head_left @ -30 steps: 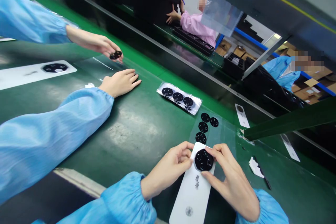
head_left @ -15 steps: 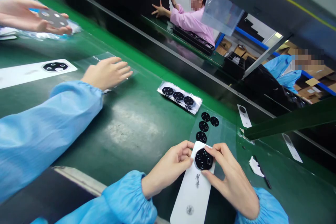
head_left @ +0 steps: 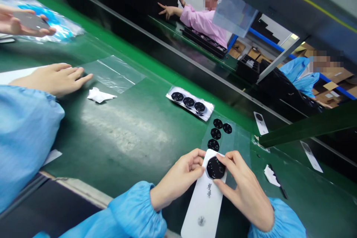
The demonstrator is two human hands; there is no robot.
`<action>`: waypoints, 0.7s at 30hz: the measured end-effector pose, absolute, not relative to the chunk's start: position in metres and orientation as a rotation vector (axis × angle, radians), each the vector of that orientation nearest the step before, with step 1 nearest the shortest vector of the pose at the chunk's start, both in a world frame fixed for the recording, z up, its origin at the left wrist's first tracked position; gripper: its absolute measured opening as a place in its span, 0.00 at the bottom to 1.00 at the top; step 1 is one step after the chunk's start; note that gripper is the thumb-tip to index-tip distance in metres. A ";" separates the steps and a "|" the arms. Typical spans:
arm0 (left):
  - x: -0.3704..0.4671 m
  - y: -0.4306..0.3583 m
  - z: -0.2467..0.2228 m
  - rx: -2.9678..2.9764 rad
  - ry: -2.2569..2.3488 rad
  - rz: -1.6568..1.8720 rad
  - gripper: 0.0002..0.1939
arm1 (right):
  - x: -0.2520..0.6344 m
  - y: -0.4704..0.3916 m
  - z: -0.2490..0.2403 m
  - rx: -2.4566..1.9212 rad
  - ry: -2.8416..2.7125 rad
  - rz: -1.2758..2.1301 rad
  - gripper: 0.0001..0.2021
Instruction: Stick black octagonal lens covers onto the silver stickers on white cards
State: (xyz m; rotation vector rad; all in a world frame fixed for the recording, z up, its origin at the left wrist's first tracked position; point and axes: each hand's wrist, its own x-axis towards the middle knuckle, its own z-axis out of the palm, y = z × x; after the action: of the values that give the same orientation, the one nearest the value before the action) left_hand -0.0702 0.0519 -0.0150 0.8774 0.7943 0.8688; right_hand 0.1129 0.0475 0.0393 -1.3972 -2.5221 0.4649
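A long white panel, printed with dark characters and a small round emblem, is tilted in front of me. My left hand pinches its upper left edge between thumb and bent fingers. Near the panel's top sits a black octagonal plate with small holes or markings. My right hand has its thumb and forefinger on the plate's lower and upper right edges, closed around it. Just beyond the panel, several more black plates lie on a clear plastic sheet.
A white strip carrying three black plates lies behind. On the right are a dark pen and a paper scrap. A co-worker's hands are at left, near crumpled white paper and clear film. A green post crosses the right.
The co-worker's nearer hand has moved left over the other white panel, exposing the film and crumpled paper. Their far hand also shifted left. My hands hold nearly the same position.
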 end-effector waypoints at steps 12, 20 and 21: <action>-0.069 0.051 -0.013 0.810 0.750 0.888 0.17 | 0.108 0.048 0.042 -1.418 -2.557 0.418 0.19; -0.064 0.051 -0.014 0.744 0.749 0.911 0.17 | 0.101 0.049 0.046 -1.439 -2.584 0.404 0.23; -0.064 0.052 -0.014 0.746 0.751 0.914 0.17 | 0.101 0.049 0.047 -1.439 -2.582 0.407 0.23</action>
State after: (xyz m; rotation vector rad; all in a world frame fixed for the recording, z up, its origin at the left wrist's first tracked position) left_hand -0.0640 0.0516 -0.0141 0.7461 0.7514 0.9137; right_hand 0.1007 0.0487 0.0468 -1.4387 -2.5822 0.4073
